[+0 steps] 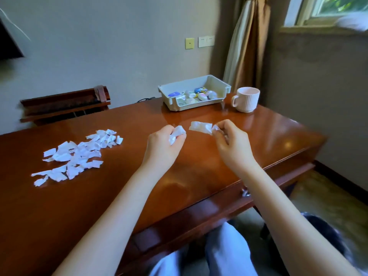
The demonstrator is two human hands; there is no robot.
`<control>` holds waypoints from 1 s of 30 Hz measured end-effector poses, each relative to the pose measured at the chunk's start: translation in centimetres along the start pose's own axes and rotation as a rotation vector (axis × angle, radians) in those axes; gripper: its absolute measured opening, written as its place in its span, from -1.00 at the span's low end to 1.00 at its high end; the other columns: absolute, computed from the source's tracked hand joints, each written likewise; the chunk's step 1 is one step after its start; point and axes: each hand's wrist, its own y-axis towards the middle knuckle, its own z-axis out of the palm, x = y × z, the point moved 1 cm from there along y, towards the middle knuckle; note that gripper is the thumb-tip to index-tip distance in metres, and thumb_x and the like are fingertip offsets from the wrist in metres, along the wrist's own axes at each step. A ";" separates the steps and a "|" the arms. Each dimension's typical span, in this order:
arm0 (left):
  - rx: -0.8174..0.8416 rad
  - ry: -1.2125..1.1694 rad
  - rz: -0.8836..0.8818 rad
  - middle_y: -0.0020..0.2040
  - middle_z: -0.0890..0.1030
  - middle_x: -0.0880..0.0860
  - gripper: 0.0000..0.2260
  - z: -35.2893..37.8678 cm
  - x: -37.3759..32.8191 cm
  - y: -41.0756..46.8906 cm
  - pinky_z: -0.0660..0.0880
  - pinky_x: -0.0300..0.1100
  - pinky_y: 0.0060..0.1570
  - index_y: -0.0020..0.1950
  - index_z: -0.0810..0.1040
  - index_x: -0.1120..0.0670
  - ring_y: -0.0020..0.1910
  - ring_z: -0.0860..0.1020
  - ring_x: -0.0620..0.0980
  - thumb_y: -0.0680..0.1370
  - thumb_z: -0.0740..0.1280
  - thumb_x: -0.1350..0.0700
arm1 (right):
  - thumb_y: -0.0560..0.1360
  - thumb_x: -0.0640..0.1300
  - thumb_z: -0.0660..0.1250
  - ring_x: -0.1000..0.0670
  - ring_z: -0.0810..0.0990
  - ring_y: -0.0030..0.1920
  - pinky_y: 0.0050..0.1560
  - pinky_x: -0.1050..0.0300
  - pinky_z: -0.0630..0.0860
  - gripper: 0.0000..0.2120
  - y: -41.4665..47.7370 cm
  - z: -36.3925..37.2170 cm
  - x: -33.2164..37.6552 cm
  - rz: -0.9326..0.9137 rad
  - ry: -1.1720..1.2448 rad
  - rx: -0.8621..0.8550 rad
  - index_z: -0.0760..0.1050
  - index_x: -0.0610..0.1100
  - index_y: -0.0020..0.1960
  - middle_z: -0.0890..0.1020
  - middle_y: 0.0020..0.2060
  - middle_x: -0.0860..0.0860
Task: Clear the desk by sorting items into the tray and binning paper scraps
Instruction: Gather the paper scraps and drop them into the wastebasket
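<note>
Both my hands hover over the middle of the brown wooden desk [199,162]. My left hand [162,144] grips a crumpled white paper scrap [176,134] in its curled fingers. A little to its right, my right hand [231,142] pinches the end of a second white paper piece [200,126] that sticks out to the left. A pile of several torn white paper scraps [77,154] lies on the desk at the left. At the far edge stands a grey tray [216,82] holding several small items, among them a blue one and a toy car.
A pale pink ribbed mug [247,99] stands right of the tray. A dark wooden rack [63,105] sits behind the desk at the left. Wall, curtain and window are at the back; my knees are under the desk's front edge.
</note>
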 end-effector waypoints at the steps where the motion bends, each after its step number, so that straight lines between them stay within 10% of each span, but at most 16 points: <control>1: 0.007 -0.025 0.019 -0.35 0.44 0.02 -0.75 1.2 -1.2 0.2 0.24 -0.39 -0.45 -0.22 0.46 0.15 -0.35 0.42 -0.02 0.57 0.25 0.03 | 0.55 -0.19 0.25 0.05 0.47 -0.32 -0.26 0.11 0.37 -0.93 -0.3 -1.6 -1.0 0.012 -0.008 -0.031 0.44 -0.13 -0.12 0.52 -0.36 0.07; 9: 0.075 -0.253 0.269 -0.49 0.31 -0.09 -0.74 12.5 -11.9 -0.5 0.26 -0.50 -0.42 -0.34 0.38 0.14 -0.37 0.40 -0.18 0.52 0.34 0.14 | 0.56 -0.22 0.25 0.33 0.46 -0.37 -0.36 0.50 0.33 -0.92 -4.5 -14.0 -8.4 0.200 -0.091 -0.253 0.41 -0.10 -0.10 0.44 -0.38 0.19; 25: 0.565 -0.264 0.297 -0.46 0.27 -0.09 -0.75 37.7 -20.3 -7.0 0.28 -0.43 -0.47 -0.30 0.32 0.09 -0.48 0.26 -0.10 0.53 0.29 0.09 | 0.58 -0.12 0.19 -0.04 0.50 -0.21 -0.22 0.15 0.35 -0.88 -16.2 -22.8 -30.2 0.760 -0.328 -0.280 0.45 -0.16 -0.03 0.57 -0.21 -0.02; 30: 0.723 -0.128 0.242 -0.41 0.37 0.02 -0.76 44.2 -18.5 -7.7 0.32 -0.11 -0.33 -0.26 0.38 0.15 -0.34 0.36 0.10 0.54 0.27 0.05 | 0.60 -0.05 0.12 -0.19 0.52 -0.14 -0.21 0.08 0.36 -0.80 -18.8 -21.4 -37.4 0.983 -0.472 -0.112 0.42 -0.16 0.06 0.61 -0.11 -0.14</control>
